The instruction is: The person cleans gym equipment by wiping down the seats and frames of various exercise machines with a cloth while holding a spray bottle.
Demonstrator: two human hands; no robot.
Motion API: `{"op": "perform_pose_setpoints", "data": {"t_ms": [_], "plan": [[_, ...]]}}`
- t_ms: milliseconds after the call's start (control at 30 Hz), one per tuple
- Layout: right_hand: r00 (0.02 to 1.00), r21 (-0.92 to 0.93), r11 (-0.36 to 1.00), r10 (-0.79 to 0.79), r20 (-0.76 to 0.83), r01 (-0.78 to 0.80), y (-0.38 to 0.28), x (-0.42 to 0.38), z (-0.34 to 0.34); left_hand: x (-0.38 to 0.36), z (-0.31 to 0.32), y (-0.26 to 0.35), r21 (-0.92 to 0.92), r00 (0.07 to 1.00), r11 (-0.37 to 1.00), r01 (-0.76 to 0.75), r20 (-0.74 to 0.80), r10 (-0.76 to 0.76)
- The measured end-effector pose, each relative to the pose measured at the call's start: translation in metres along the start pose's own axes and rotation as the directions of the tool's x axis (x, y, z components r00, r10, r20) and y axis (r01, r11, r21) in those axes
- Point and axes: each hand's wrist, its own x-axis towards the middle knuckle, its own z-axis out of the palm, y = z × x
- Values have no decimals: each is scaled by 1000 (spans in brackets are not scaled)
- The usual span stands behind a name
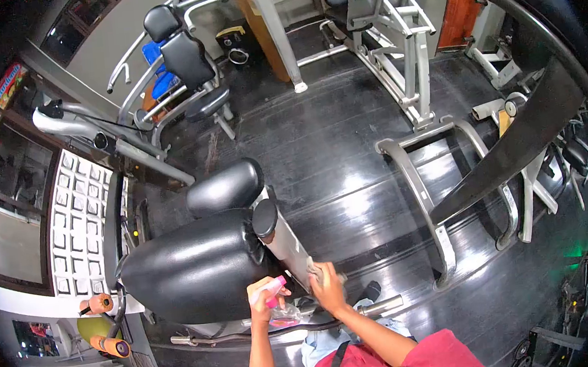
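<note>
Left hand (pixel 263 299): you grip a pink-triggered spray bottle (pixel 277 307) below the black seat pad (pixel 200 265). Right hand (pixel 327 287): you press a cloth (pixel 313 266) onto the machine's metal arm (pixel 286 239). Risk: overspray could slick the floor (pixel 347 151).

Glossy black gym floor (pixel 347 151) under a black padded machine (pixel 196 269) and grey steel frames (pixel 410 68).

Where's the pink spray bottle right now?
Low in the head view, the spray bottle is in the left hand, beside the right hand and below the black seat pad.
</note>
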Motion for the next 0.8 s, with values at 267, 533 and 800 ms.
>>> {"op": "perform_pose_setpoints", "data": {"t_ms": [267,533,800], "plan": [[987,2,988,156,49,-156,8,57,6,-1,-2,-6,-10,997,998,-70,25,70],[992,31,991,130,-7,-130,-13,28,-5,-4,5,-6,-21,995,995,-99,-7,99],[957,-128,983,159,245,-130,46,87,13,-6,8,-8,-4,995,998,-70,-76,69]]}}
